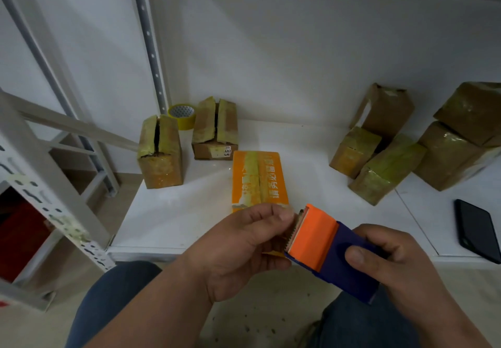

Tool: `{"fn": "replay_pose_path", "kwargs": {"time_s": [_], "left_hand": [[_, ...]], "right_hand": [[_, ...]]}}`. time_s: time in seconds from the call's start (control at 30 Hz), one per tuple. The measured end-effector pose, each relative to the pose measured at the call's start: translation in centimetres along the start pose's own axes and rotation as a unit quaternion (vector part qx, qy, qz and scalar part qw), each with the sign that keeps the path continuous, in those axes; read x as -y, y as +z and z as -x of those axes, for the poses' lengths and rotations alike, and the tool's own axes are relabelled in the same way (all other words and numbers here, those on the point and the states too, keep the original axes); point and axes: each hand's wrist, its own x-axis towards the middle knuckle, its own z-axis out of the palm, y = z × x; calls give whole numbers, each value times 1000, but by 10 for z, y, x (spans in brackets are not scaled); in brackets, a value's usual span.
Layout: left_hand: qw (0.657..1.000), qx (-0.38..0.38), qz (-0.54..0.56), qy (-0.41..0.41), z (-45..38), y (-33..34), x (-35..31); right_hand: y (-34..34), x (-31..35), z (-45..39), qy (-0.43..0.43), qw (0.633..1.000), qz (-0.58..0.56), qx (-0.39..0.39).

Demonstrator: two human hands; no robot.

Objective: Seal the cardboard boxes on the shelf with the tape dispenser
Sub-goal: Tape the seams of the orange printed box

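Note:
My right hand (pixel 390 263) grips a blue tape dispenser (pixel 344 269) with an orange front guard, held just in front of the shelf edge. My left hand (pixel 244 244) pinches at the toothed blade end of the dispenser; whether tape is between the fingers I cannot tell. An orange box (pixel 259 179) with a taped seam lies on the white shelf (pixel 173 212) right behind my hands. Two brown boxes with split top flaps stand further back, one at the left (pixel 160 152) and one beside it (pixel 215 130).
A yellow tape roll (pixel 182 115) lies at the back by the grey upright (pixel 147 41). Several tape-wrapped brown boxes (pixel 390 166) are piled at the right. A black phone (pixel 477 229) rests near the shelf's right front edge. My knees are below.

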Motion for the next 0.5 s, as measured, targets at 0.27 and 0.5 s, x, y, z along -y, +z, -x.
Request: {"fn": "replay_pose_path", "kwargs": {"time_s": [0.27,0.5], "left_hand": [[995,5,93,-18,0,3,7],[995,5,94,-26,0,1,8]], "right_hand": [[3,2,2,16,1000,-16,16],[2,3,2,20,999,-17,21]]}}
